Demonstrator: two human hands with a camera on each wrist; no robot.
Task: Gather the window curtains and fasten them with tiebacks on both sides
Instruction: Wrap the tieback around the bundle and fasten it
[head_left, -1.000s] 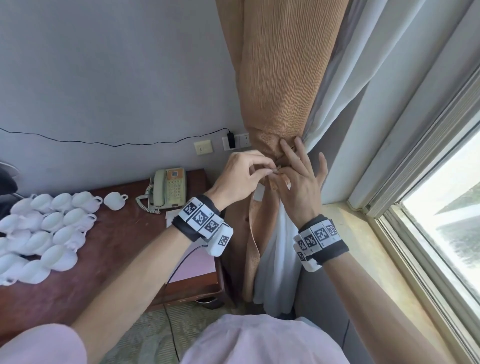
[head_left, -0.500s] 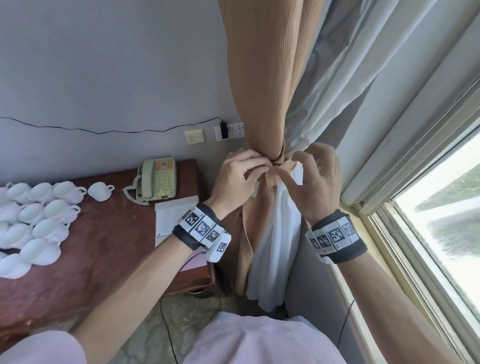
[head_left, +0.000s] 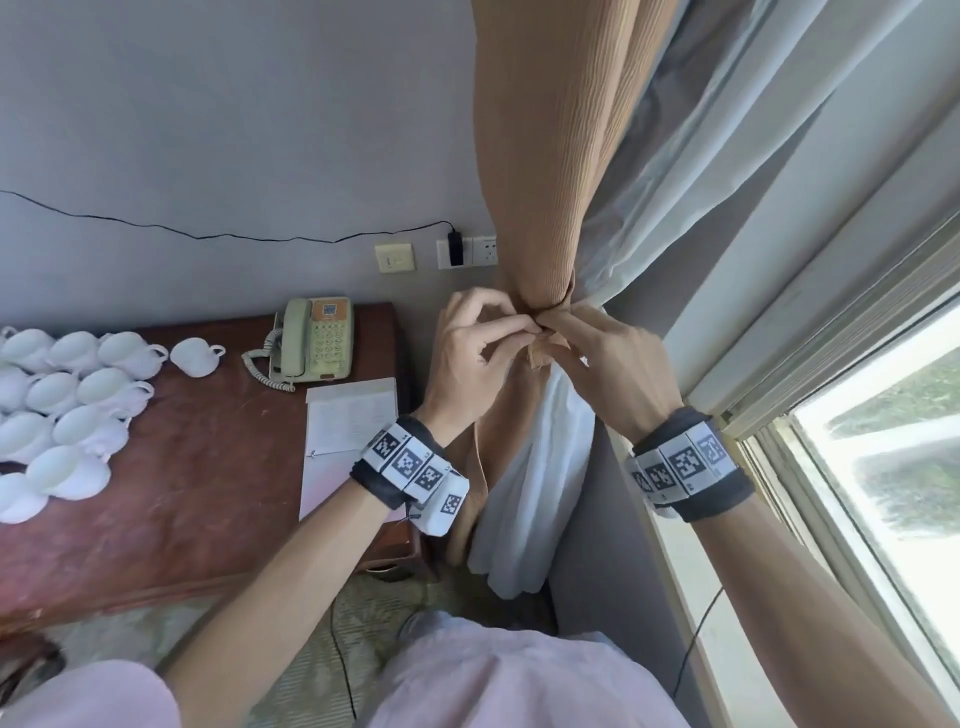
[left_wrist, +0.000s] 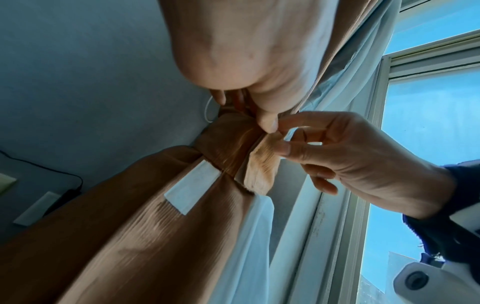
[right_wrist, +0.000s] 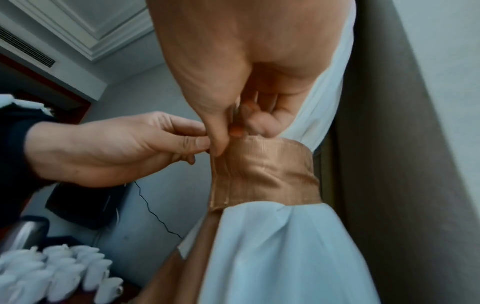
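Note:
A tan curtain (head_left: 545, 156) and a white sheer (head_left: 691, 171) hang bunched together at the window's left side. A tan tieback band (right_wrist: 267, 172) is wrapped round the bunch. Its ends meet at the front (left_wrist: 262, 164). My left hand (head_left: 527, 332) pinches the band's edge between thumb and forefinger, seen from the side as the left hand (right_wrist: 205, 144). My right hand (head_left: 558, 335) pinches the other end flap, the right hand (left_wrist: 280, 139) with thumb and forefinger on it. A white label (left_wrist: 192, 189) hangs on the curtain below the band.
A dark wooden desk (head_left: 208, 493) stands at the left with a phone (head_left: 311, 338), several white cups (head_left: 67, 395) and a paper pad (head_left: 348, 421). Wall sockets (head_left: 467, 252) and a black cable are behind. The window frame (head_left: 810, 364) and sill run along the right.
My right hand lay with straight fingers on the bunched curtain; it has curled over and now pinches the tieback's end. The left hand has kept its pinch at the same spot.

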